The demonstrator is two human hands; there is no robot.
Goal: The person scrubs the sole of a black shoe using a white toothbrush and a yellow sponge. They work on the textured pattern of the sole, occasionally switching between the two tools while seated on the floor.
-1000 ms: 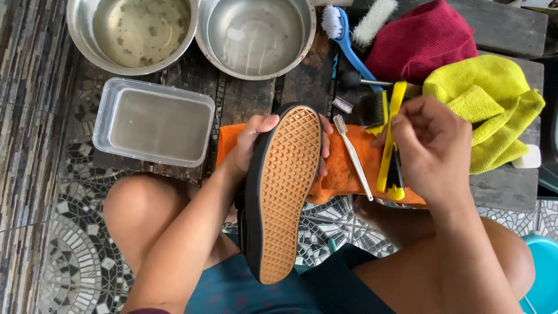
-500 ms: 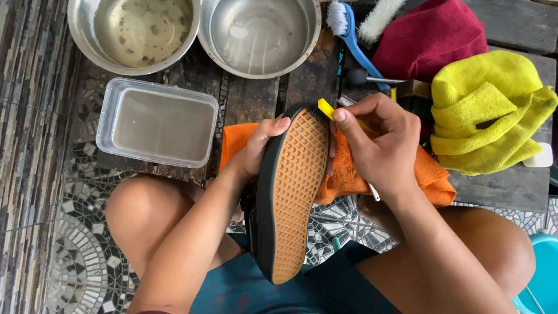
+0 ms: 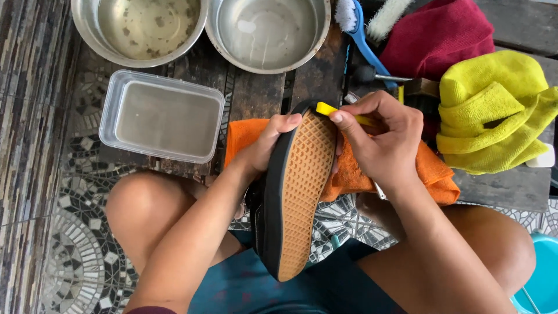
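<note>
My left hand (image 3: pixel 266 146) grips a black shoe (image 3: pixel 296 192) near its toe, sole turned up, showing the tan waffle tread. My right hand (image 3: pixel 381 138) is closed on a yellow-handled tool (image 3: pixel 336 111), likely a small brush, whose tip rests at the toe end of the sole. An orange cloth (image 3: pixel 433 177) lies under both hands on the wooden board. The working end of the tool is hidden by my fingers.
Two metal bowls of water stand at the back, one murky (image 3: pixel 139 26), one clearer (image 3: pixel 267 32). A clear plastic tub (image 3: pixel 163 116) sits left. A blue brush (image 3: pixel 357 26), red cloth (image 3: pixel 439 35) and yellow cloth (image 3: pixel 494 110) lie right. A light-blue container (image 3: pixel 543 279) shows bottom right.
My right hand picked the yellow-handled tool from the board at the right and brought it left to the shoe's toe. The left hand kept the shoe nearly still.
</note>
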